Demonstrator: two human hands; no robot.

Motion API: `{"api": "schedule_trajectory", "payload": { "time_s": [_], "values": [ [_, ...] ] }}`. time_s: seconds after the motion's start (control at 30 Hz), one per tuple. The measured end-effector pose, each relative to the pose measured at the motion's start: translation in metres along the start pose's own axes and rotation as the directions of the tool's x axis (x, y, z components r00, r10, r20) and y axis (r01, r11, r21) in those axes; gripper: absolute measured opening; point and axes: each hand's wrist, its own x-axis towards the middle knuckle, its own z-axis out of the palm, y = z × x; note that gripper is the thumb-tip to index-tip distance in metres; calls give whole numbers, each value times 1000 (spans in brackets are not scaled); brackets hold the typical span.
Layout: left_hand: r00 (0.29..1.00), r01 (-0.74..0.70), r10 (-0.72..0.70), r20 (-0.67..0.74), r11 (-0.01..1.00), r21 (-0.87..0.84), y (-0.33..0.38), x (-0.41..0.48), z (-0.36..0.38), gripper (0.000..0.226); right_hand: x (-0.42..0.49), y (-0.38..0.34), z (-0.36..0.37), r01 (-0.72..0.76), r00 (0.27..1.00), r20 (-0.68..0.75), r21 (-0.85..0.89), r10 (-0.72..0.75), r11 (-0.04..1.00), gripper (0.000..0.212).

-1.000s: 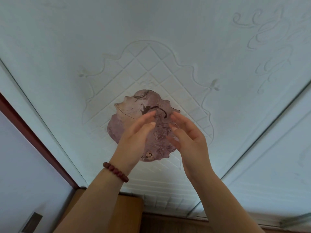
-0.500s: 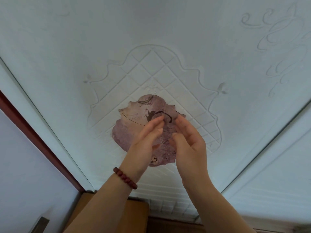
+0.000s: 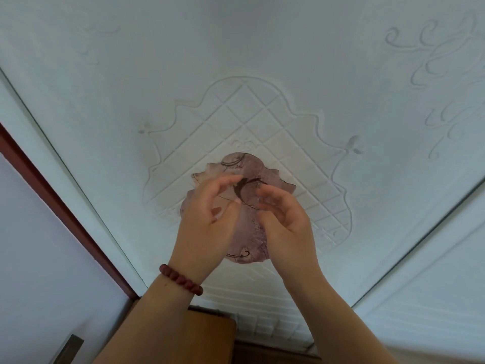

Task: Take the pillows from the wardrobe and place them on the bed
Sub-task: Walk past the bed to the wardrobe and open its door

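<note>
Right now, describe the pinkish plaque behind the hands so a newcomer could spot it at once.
Take the big white door that fills the view and find the embossed lattice at its middle. The plaque sits at the lattice's lower centre, partly behind the left hand and right hand. It is the door's only coloured patch: mauve, scalloped, with dark curling lines.

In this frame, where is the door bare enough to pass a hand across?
Free: the plain white door above the lattice relief, and the strip between that relief and the red-brown frame. Crowded: the mauve medallion, where the left hand and right hand nearly meet.
</note>
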Motion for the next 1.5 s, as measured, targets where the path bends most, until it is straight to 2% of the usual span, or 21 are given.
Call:
{"api": "schedule_trajectory", "payload": {
  "time_s": [0.1,0.17,0.33,0.5,0.7,0.9,1.13,1.5],
  "values": [
    [998,-51,52,-31,998,48,-2,2,-5,40,4,0,9,-47,992,114,7,46,999,36],
    [996,-58,64,-60,994,95,-5,4,-8,44,6,0,15,-73,988,139,21,70,997,36],
    [994,-57,75,-77,976,212,-14,11,-12,49,11,0,19,-95,992,91,73,88,993,37],
    [989,-69,104,-104,953,294,-20,13,-11,56,25,-3,17,-130,992,26,149,127,980,25],
    [987,-83,119,-111,956,282,-24,16,-10,57,29,1,15,-102,995,9,66,101,993,24],
    [991,-70,96,-98,967,245,-25,17,-6,62,32,-2,8,-137,990,-15,88,139,987,21],
    [991,-116,127,-39,969,216,-17,15,0,67,32,-4,-6,-133,983,-111,101,144,986,16],
    [985,-155,134,109,963,222,1,7,44,65,24,2,-49,-1,957,-289,3,1,1000,22]
  ]
}}
